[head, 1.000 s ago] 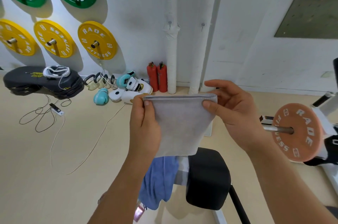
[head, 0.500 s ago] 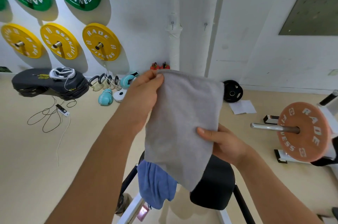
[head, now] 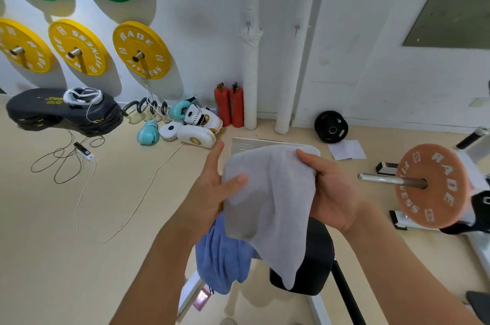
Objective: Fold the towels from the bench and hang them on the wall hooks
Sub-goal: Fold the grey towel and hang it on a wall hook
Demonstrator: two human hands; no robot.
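- Right hand (head: 328,192) grips grey towel (head: 270,202) at its top right edge; left hand (head: 212,192) pinches the left edge, thumb on top.
- Towel hangs above bench pad (head: 313,266); blue towel (head: 222,258) is draped on the bench.
- Advice: square the edges, then carry it to wall hook (head: 248,25).

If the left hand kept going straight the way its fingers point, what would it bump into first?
Probably the white boxing pads on the floor. The left hand, thumb on the grey towel, points up and away toward them, though depth is hard to judge here.
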